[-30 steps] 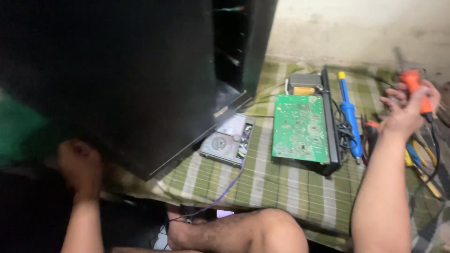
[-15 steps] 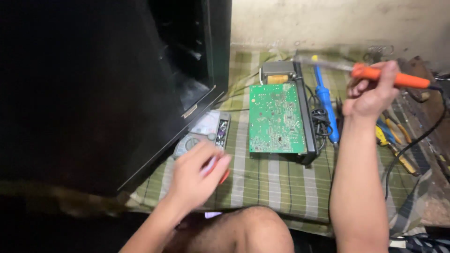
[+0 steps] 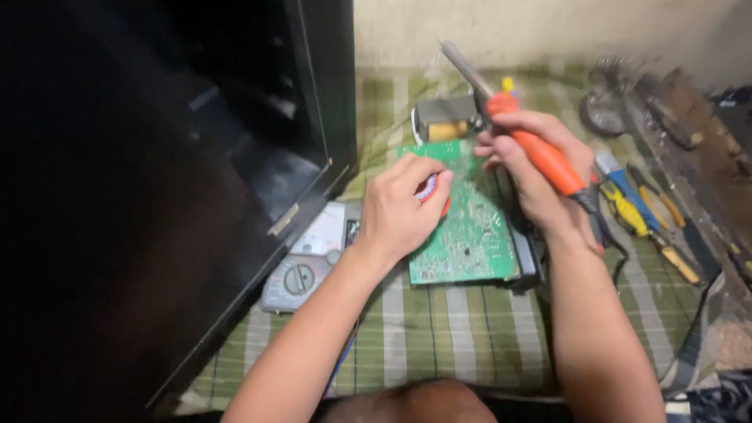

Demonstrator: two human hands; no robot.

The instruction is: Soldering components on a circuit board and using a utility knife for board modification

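Observation:
My right hand (image 3: 540, 176) grips an orange-handled soldering iron (image 3: 533, 145), its metal tip pointing up and away above the far end of a green circuit board (image 3: 470, 231). That board lies flat in a black frame on a green checked cloth. My left hand (image 3: 403, 207) rests over the board's left edge, fingers closed on a small red and white object (image 3: 431, 188) that is mostly hidden. Both forearms reach in from the bottom of the head view.
A large black open cabinet (image 3: 157, 196) fills the left side. A grey multimeter (image 3: 301, 270) lies at its foot. Pliers with yellow and blue handles (image 3: 638, 219) and other tools lie at the right beside a rusty ledge (image 3: 697, 149). My knee (image 3: 415, 403) is at the bottom.
My left hand moved from the cabinet's lower left onto the board with the small red object. My right hand carried the soldering iron from the right to above the board.

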